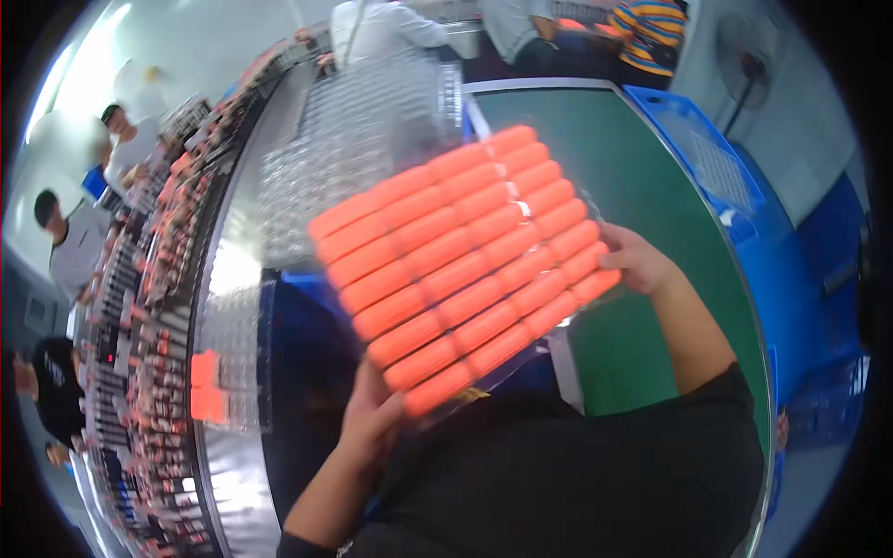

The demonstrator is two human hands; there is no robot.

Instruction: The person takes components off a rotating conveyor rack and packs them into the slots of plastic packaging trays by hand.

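A clear plastic tray filled with rows of orange cylinders (pixel 465 265) is held up in front of me, tilted, above the gap between the metal bench and the green table. My left hand (pixel 374 409) grips its near left corner. At the right edge, my right hand (pixel 634 260) clasps it with the thumb on top and the other fingers mostly hidden beneath. The tray is slightly blurred. What the cylinders are exactly, I cannot make out.
A green-topped table (pixel 674 307) stands on the right, with a blue crate (pixel 698 153) beyond it. Stacked clear trays (pixel 326 158) fill the metal bench (pixel 233 502). Left of it runs a line carrying orange pieces (pixel 153 372). Several people work around; a fan (pixel 744 65) stands back right.
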